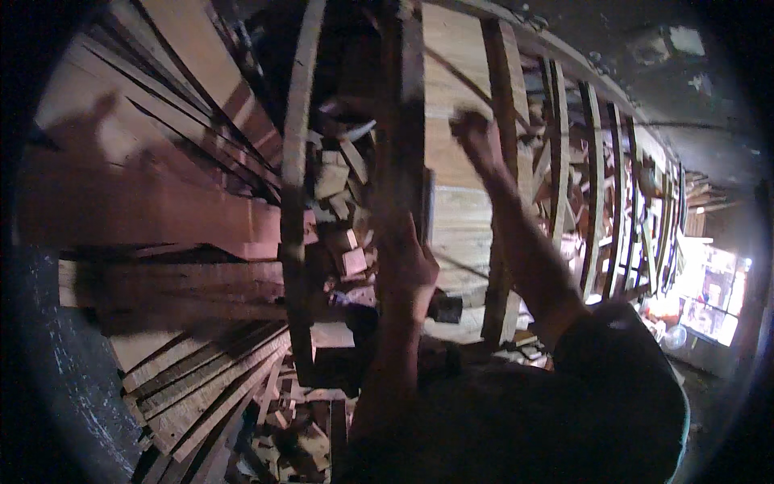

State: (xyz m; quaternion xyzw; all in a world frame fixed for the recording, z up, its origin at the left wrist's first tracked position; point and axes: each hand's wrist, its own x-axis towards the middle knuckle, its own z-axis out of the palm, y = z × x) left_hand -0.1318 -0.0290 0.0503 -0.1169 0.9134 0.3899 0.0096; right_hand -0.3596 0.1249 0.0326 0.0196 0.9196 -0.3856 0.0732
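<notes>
My left hand (409, 270) is closed around a dark wooden bar (401, 153) that runs up the middle of the view. Its thumb lies along the bar, while most of the fingers are hidden. Farther off and to the right, my right hand (477, 139) is raised over pale wooden boards (458, 73). Its fingers look curled; blur and shadow hide what they hold, if anything. Beside the left hand, a short dark cylindrical end (447, 309) sticks out over the boards.
Long planks (153, 282) are stacked at the left. Wooden offcuts (332, 177) lie between the upright slats (300, 121). A row of further slats (592, 161) stretches right toward a bright window (717, 286). More scraps (306, 444) lie at the lower left.
</notes>
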